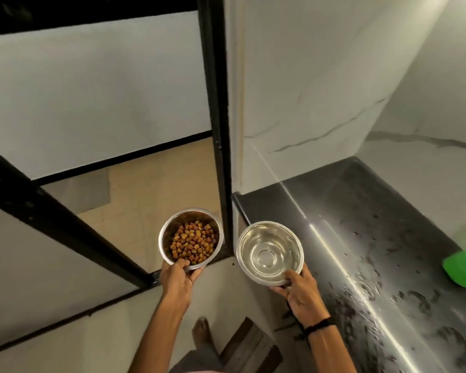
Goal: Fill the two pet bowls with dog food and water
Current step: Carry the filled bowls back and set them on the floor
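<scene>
Head view puts you at a black door frame with a bowl in each hand, so I judge the filling is about done and you are on the carry.

Agreed on the food, at least. Your left hand grips the food bowl by its near rim, thumb over the edge, and kibble covers the bottom, well below the rim.

Your right hand holds the water bowl the same way, thumb inside the lip, fingers underneath. Is there water in it?

Looks like it to me: a clear, shiny pool with rings over the base. Bare steel could shine like that too, so you should check before you walk off.

If it is filled, your next move calls for keeping that bowl level. The counter just beside it is spattered wet, and your bare foot is on a smooth floor.

You also need a low spot to set both bowls down, and none shows. Both hang in the air, apart from each other: the water bowl by the counter's edge, the food bowl out over the threshold.
</scene>
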